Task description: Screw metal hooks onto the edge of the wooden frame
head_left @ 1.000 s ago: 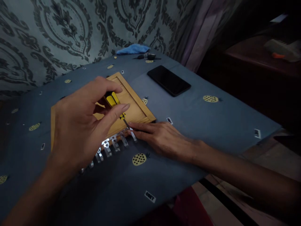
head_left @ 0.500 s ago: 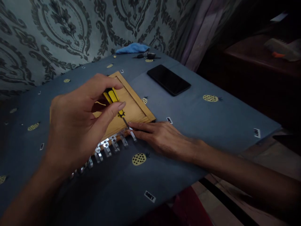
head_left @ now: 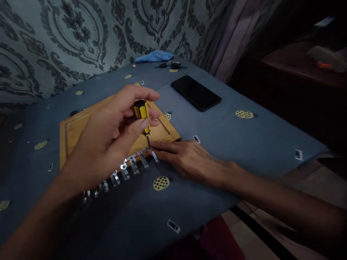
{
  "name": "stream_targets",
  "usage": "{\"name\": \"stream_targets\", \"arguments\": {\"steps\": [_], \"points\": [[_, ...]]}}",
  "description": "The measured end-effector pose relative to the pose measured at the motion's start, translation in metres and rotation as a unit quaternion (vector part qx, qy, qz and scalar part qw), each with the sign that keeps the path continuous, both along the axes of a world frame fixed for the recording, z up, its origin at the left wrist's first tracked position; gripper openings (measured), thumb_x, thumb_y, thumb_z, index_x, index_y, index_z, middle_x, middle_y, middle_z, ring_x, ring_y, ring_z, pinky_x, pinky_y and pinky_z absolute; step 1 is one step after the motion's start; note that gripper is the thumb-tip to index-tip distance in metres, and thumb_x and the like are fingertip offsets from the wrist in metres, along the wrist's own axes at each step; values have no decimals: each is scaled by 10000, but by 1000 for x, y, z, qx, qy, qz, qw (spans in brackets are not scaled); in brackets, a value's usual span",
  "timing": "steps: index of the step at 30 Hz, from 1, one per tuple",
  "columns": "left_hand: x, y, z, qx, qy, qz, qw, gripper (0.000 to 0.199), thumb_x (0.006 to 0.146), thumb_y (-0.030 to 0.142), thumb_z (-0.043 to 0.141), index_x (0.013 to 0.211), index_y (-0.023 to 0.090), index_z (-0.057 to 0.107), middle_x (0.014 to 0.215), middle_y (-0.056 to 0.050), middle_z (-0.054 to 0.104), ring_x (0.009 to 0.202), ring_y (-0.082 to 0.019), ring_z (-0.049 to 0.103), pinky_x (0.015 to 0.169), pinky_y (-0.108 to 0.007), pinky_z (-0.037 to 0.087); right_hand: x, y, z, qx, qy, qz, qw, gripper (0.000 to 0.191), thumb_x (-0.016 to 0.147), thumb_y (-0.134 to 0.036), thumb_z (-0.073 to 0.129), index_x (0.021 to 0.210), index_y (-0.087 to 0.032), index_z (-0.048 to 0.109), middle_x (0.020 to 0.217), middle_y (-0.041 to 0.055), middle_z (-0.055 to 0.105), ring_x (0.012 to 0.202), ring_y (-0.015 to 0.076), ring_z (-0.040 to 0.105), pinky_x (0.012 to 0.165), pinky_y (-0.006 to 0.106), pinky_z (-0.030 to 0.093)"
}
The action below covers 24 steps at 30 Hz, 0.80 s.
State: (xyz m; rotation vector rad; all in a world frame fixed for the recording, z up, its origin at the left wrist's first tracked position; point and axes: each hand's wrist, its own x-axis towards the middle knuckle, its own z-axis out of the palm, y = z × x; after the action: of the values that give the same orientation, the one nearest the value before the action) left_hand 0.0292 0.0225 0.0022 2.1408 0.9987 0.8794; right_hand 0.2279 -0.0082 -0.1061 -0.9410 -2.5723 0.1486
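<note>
A small yellow and black screwdriver [head_left: 143,115] is held by the handle between the thumb and fingers of my left hand [head_left: 108,133]. Its shaft points down at the right end of a metal hook rail [head_left: 132,162], which runs along the near edge of a wooden panel [head_left: 158,135] with a raised frame. My right hand [head_left: 189,159] lies low beside that end, its fingertips pressed together at the rail near the screwdriver tip. Whatever they pinch there is too small to make out. Several shiny hooks stick out toward me, and my left hand covers part of the panel.
A black phone [head_left: 196,92] lies on the blue pineapple-print tablecloth [head_left: 217,144]. Toward the back are a set of keys [head_left: 173,65] and a blue cloth [head_left: 154,56]. Patterned fabric [head_left: 81,36] hangs behind the table. The table's edge drops off on the right.
My left hand has shifted right and turned, bringing the screwdriver from leaning to nearly upright. Its tip stays at the rail's end. My right hand keeps its place.
</note>
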Motion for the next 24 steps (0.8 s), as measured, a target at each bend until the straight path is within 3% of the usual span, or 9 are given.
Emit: {"name": "stream_targets", "arguments": {"steps": [4, 7, 10, 13, 18, 24], "points": [[0, 1, -2, -12, -9, -50, 999, 280, 912, 208, 563, 1175, 302, 583, 1039, -25, 697, 1033, -240, 695, 856, -381, 605, 0, 0, 0, -2, 1, 4, 1000, 561, 872, -37, 535, 1395, -241, 536, 1400, 71, 600, 917, 187, 721, 614, 264, 519], [9, -8, -10, -41, -57, 2, 998, 193, 936, 228, 518, 1110, 288, 573, 935, -19, 651, 928, -212, 665, 814, -370, 579, 1, 0, 1, -9, -3, 11, 1000, 548, 855, -34, 545, 1369, -222, 557, 1412, 79, 589, 946, 198, 720, 618, 262, 521], [25, -13, -20, -115, -191, 45, 974, 58, 944, 307, 534, 962, 273, 578, 752, 6, 522, 727, -157, 572, 686, -322, 522, 1, 0, 3, -16, -11, 16, 1000, 524, 838, -33, 550, 1336, -193, 584, 1438, 88, 563, 967, 211, 719, 645, 276, 535], [38, -10, -25, -137, -284, 67, 947, 216, 930, 404, 582, 785, 247, 548, 672, 26, 385, 600, -114, 414, 587, -288, 431, 1, 0, 2, -10, -7, 11, 1000, 554, 833, -10, 530, 1349, -207, 574, 1435, 72, 567, 949, 206, 722, 637, 286, 541], [44, 8, -24, -166, -340, 67, 923, 439, 858, 352, 705, 550, 200, 430, 553, 54, 282, 473, -68, 230, 447, -265, 239, 0, -1, 1, 4, -8, 5, 1000, 540, 857, -24, 533, 1362, -211, 565, 1401, 78, 597, 950, 207, 724, 643, 281, 546], [42, 13, -21, -207, -336, 17, 919, 521, 867, 439, 672, 469, 190, 446, 458, 67, 268, 375, -48, 217, 396, -284, 169, 0, 0, 2, 15, -17, 1, 1000, 537, 875, -30, 523, 1379, -216, 550, 1407, 74, 592, 958, 215, 726, 638, 287, 552]]}}
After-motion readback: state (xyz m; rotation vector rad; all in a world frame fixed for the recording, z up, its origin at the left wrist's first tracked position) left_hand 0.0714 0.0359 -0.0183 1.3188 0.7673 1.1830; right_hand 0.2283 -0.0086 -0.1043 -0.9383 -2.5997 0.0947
